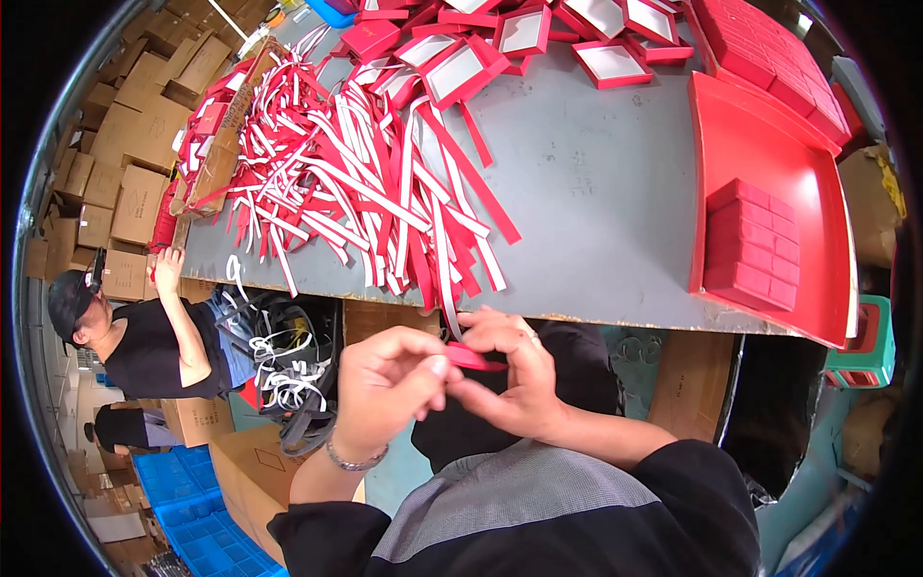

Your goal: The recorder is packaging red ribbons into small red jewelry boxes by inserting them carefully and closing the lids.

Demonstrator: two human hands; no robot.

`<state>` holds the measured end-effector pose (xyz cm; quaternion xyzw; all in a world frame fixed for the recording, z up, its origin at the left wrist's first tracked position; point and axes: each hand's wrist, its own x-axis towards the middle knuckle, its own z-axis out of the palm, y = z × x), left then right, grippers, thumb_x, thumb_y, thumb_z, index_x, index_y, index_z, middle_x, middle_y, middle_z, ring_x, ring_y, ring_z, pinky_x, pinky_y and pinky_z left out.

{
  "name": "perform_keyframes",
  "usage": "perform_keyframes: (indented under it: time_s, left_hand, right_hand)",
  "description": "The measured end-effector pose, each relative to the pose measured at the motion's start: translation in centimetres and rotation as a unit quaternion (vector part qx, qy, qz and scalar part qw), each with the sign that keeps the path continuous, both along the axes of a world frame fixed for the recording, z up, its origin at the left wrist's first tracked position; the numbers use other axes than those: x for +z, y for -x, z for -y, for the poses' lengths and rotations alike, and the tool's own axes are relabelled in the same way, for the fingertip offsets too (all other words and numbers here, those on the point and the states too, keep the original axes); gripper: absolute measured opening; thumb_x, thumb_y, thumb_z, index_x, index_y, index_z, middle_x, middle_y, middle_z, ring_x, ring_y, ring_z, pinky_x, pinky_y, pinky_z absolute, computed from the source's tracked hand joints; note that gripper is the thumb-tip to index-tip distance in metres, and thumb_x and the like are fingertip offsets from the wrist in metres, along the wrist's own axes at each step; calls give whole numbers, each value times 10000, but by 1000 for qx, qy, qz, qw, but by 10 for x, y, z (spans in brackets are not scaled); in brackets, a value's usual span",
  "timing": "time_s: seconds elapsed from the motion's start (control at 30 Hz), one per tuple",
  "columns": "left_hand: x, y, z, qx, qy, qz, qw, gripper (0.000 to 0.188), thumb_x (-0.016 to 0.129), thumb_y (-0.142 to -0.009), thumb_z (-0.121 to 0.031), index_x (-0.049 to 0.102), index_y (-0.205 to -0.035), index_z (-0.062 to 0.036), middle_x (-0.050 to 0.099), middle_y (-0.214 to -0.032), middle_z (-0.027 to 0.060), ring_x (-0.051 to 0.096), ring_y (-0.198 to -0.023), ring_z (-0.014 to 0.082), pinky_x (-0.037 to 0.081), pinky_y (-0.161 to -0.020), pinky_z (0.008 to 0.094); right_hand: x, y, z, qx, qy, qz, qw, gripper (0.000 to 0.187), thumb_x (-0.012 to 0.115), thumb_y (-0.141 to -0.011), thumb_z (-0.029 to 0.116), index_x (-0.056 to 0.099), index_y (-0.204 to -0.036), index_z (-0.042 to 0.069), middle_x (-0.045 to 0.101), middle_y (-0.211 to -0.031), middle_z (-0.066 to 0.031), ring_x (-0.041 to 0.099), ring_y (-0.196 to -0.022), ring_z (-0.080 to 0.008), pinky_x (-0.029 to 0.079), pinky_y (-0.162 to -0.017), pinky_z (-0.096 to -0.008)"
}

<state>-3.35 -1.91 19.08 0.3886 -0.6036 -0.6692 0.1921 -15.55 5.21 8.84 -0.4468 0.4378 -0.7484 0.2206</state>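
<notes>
Pinching the red card strip (473,358) between left hand (385,383) and right hand (514,375), you hold something light, thin and bendy; grip its edges gently, both hands closed on it.

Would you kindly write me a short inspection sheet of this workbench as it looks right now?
Surface: grey flat tabletop, bare in the middle.
Job's things: small folded red card strip, pinched between both hands, below the table's near edge.
Clutter: tangled heap of red and white card strips; open red shallow box halves with white insides at the far edge; big red tray bearing a block of closed red boxes.
Grippers: left hand and right hand both closed on the strip; metal bracelet on the left wrist.
Cables: nothing seen.
Surroundings: brown cardboard cartons stacked left; blue plastic crates on the floor; a seated person in black at the table's left end.
</notes>
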Motion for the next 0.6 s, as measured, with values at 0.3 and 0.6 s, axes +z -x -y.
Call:
perform_keyframes:
  time_s: [0.3,0.6]
  left_hand:
    - [-43,99,132,-61,350,-9,935,178,627,-851,-81,581,-994,15,622,-959,76,598,-836,147,470,-699,247]
    - [-60,171,238,27,475,120,872,193,663,-811,-135,586,-971,-59,633,-814,88,590,-840,230,437,-789,357]
  right_hand:
    - [-10,40,6,67,-26,-22,997,154,683,-735,-32,630,-869,22,631,-816,-83,624,-808,-218,493,-772,-349]
    - [-13,36,-6,177,-134,-28,975,143,696,-751,-4,668,-890,12,621,-773,-86,611,-681,-182,481,-580,-270]
